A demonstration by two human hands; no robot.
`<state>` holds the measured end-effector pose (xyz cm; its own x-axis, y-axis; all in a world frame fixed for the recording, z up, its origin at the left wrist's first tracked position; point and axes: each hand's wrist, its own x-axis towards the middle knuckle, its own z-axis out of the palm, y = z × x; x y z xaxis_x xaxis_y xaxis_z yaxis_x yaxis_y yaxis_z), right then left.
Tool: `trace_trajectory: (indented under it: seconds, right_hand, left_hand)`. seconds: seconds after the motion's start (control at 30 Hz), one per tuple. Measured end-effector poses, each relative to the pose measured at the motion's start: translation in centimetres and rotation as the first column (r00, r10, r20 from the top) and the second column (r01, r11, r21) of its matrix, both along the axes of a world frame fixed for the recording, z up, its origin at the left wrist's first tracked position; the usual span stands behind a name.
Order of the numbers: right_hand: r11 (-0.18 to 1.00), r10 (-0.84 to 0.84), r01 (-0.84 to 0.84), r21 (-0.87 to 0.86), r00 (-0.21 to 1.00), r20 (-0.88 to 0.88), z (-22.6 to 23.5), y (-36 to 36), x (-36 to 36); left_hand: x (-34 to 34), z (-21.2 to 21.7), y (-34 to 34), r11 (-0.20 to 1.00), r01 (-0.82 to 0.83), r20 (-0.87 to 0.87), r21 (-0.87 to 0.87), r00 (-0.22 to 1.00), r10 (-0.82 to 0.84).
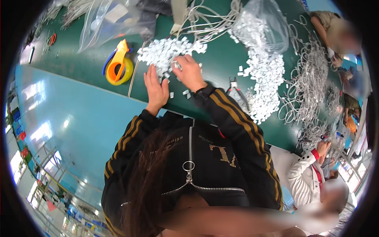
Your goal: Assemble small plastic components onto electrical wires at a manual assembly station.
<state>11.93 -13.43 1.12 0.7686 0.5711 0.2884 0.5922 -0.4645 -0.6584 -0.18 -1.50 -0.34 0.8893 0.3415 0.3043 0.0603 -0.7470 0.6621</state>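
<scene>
A heap of small white plastic pieces [164, 50] lies on the green tabletop in front of me. My left hand [155, 90] rests at its near left edge, fingers stretched out, with nothing seen in it. My right hand [190, 73] is at the near right side of the heap, its thumb and fingers curled toward each other. A small white piece [177, 64] shows between them; its exact shape is too small to make out. A few loose white pieces [186, 92] lie on the table between my wrists.
Left stands a yellow and orange tape dispenser [118, 69]. To the right are pliers [237, 90], a larger spill of white pieces [265, 81] from a clear bag [262, 27], and tangled grey cables [310, 75]. Another clear bag [110, 23] lies at the back. Co-workers sit along the right.
</scene>
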Motion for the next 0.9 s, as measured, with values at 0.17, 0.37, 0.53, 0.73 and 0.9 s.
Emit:
trace_trajectory:
  seconds: [0.17, 0.37, 0.53, 0.73, 0.9]
  right_hand:
    - [0.888, -0.139, 0.301, 0.347, 0.896, -0.421, 4.7, -1.7, 2.7]
    - [0.679, -0.238, 0.678, 0.281, 0.566, -0.79, 16.6, -8.2, 11.8]
    - [0.774, -0.286, 0.602, 0.197, 0.61, -0.739, 13.9, -13.4, 22.3]
    - [0.673, -0.208, 0.33, -0.661, 0.943, 0.259, 3.2, -15.5, 29.3]
    - [0.679, -0.221, 0.412, -0.607, 0.904, 0.366, 2.4, -15.9, 31.0]
  left_hand:
    - [0.4, 0.1, -0.3, 0.998, 0.008, -0.016, 0.062, 1.0, -0.007]
    - [-0.3, 0.2, -0.2, 0.986, -0.012, -0.103, 0.167, 0.994, 0.03]
    - [0.5, 0.8, -0.5, 0.987, 0.0, -0.117, 0.163, 0.993, 0.019]
    - [0.8, 0.5, -0.7, 0.984, -0.024, -0.097, 0.179, 0.994, 0.042]
    - [0.5, 0.6, -0.7, 0.985, -0.05, -0.058, 0.164, 0.996, 0.06]
